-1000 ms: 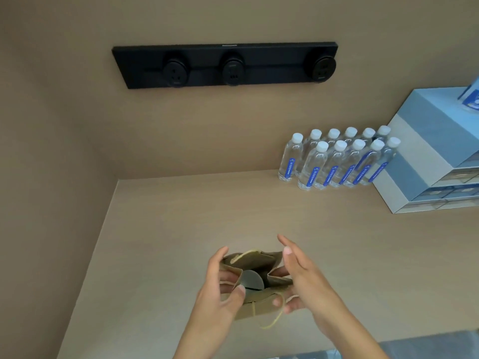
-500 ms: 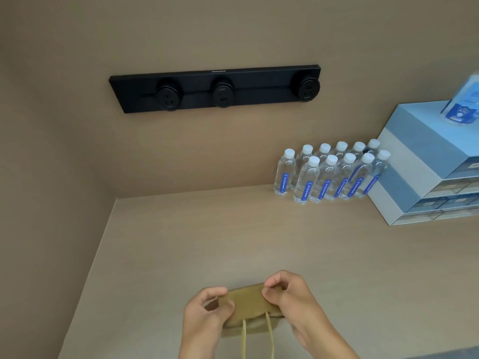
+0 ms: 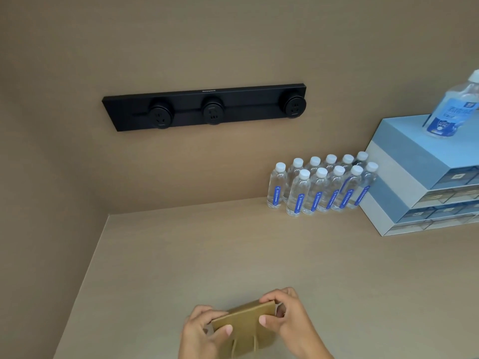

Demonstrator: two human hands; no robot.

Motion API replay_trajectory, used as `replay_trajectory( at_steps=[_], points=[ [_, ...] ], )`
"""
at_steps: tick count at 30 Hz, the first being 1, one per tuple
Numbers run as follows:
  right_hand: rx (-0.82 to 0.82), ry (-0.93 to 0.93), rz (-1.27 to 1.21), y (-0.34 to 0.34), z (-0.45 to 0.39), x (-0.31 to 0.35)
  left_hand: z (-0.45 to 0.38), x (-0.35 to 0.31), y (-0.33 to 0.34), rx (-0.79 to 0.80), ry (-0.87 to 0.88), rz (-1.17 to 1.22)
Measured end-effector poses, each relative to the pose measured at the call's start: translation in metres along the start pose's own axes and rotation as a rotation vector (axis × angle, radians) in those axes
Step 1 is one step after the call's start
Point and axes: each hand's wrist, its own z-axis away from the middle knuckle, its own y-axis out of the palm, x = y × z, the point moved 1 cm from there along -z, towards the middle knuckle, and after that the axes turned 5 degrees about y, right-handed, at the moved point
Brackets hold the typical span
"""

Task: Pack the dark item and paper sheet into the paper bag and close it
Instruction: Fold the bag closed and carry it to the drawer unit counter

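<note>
Left grip: my left hand point(image 3: 204, 330) pinches the left end of the small brown kraft paper bag point(image 3: 246, 323), thumb on the near face, fingers behind.
Right grip: my right hand point(image 3: 287, 317) clamps the bag's right end, thumb on the near face, fingers curled over the top edge.
Bag position: low centre, held over the near part of the beige tabletop point(image 3: 259, 255); contact with the surface cannot be determined.
Bag state: top pressed flat; two thin paper handle cords point(image 3: 255, 345) hang down the near face.
Hidden: bag contents are not visible; its lower edge and my wrists are cut off by the frame.
Surroundings: clear plastic water bottles with white caps and blue labels point(image 3: 321, 187) stand in two rows at the back wall, beside a blue-and-white stacked drawer unit point(image 3: 404, 182) bearing a larger clear bottle with a blue label point(image 3: 453, 110).
Wall: black socket rail with three round outlets point(image 3: 204, 107).
Writing: small white lettering on the rail and all label text are illegible.
</note>
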Motion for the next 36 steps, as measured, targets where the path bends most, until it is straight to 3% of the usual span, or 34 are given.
replay_trajectory(
  at_steps=[6, 21, 27, 30, 36],
  points=[
    [0.075, -0.036, -0.042, -0.001, -0.007, -0.019, -0.001, 0.016, -0.005, 0.101, -0.061, 0.098],
    [-0.071, 0.008, -0.282, 0.012, -0.009, -0.029, -0.006, 0.026, 0.008, -0.06, -0.124, 0.128],
    [-0.28, -0.086, -0.382, -0.013, 0.023, 0.008, -0.024, -0.02, 0.012, -0.073, 0.074, 0.205],
    [-0.477, -0.138, -0.423, -0.045, 0.051, 0.025, -0.031, -0.063, 0.028, 0.078, 0.255, 0.187],
    [-0.83, -0.178, -0.48, -0.112, 0.128, 0.021, -0.008, -0.142, 0.096, 0.388, 0.44, 0.303]
  ],
)
